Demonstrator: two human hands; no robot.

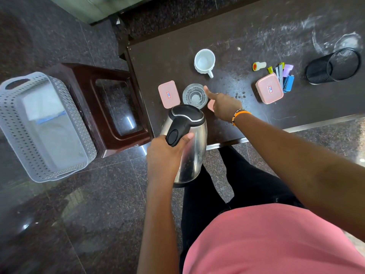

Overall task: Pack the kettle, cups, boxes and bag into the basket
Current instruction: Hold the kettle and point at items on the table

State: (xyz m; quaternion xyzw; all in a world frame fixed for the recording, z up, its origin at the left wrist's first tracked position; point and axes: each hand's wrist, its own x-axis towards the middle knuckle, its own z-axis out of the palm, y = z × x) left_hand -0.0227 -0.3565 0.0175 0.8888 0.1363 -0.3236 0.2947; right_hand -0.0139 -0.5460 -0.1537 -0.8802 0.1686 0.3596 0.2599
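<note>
Head view: your left hand grips kettle handle, kettle held off near bench edge. Right hand reaches glass cup, fingers loosely extended, holding nothing. Step in hand, likely: kettle first. Next: swing kettle left, lower upright into basket on stool.

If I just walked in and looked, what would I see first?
Probably the shiny steel kettle, lifted off the table by its black handle in the left hand, near the middle of the view. Just beyond it the right hand points a finger at the rim of a clear glass on the dark table. Far left, a white basket sits on a brown stool.
</note>
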